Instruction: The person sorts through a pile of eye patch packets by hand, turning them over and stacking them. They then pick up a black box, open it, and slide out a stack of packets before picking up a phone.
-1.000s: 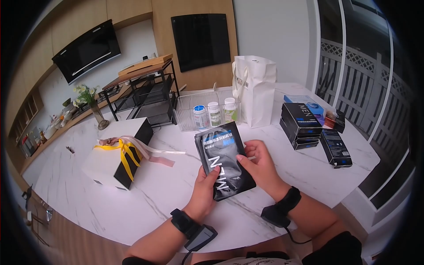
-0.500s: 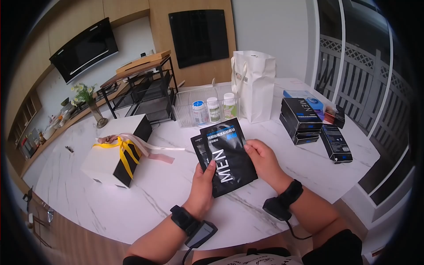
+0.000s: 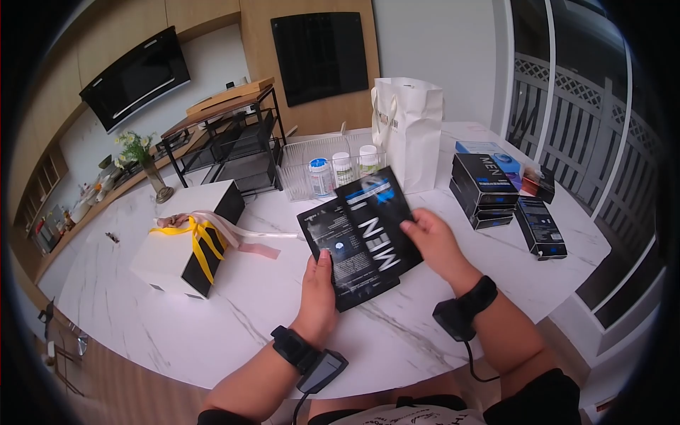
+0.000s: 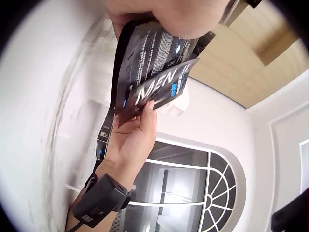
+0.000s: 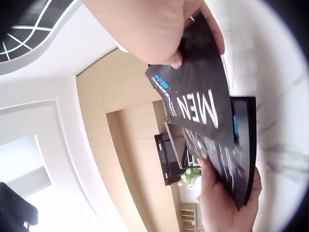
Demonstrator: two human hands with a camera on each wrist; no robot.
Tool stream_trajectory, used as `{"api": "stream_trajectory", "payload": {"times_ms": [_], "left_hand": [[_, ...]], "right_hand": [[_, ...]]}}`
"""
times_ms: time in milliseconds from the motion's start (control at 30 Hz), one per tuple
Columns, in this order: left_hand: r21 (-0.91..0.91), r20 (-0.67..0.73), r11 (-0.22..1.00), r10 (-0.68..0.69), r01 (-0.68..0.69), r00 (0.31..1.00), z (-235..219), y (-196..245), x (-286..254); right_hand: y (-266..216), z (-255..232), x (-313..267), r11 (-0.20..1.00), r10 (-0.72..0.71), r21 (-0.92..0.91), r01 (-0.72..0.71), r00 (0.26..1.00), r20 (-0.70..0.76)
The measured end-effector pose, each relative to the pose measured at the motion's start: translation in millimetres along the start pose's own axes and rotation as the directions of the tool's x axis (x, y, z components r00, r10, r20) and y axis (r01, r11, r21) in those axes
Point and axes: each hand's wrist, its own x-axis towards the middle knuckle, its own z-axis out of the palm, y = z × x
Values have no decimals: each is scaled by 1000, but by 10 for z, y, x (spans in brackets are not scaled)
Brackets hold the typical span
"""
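My left hand (image 3: 316,297) grips a few flat black sachets (image 3: 348,273) by their near left edge, thumb on top. Small print covers the upper face of this stack. Between thumb and fingers, my right hand (image 3: 440,248) pinches another black sachet (image 3: 379,230), marked MEN in white letters with a little blue print. That sachet overlaps the stack's right side, tilted to the right. In the right wrist view the MEN sachet (image 5: 200,84) bends slightly, its lower end against the stack. Both hands are above the marble table (image 3: 283,333).
On the left lies a white and black box (image 3: 177,269) with yellow and pink ribbons. Behind the hands stand a clear organizer (image 3: 290,180) with bottles and a white paper bag (image 3: 414,142). Black MEN boxes (image 3: 485,184) are stacked on the right, beside a lying black box (image 3: 540,230).
The MEN sachet has slid up and right off the stack with my right hand, uncovering the printed face beneath. My left hand with the stack has shifted slightly left.
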Motion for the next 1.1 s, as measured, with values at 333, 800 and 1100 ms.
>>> {"api": "stream_trajectory", "payload": {"times_ms": [333,800,1100], "left_hand": [[-3,-123,1000,7,-8,992,-51,64,41],[-10,-134,1000,4,-5,991,-59,99,43],[-13,-102,999,-44,43,994,-25,139,33]], "right_hand": [[-284,-227,53,257,-461,-822,507,813,357],[63,84,-263,476,75,-790,386,878,473],[-417,16,-65,633,-497,-606,482,853,160]]}}
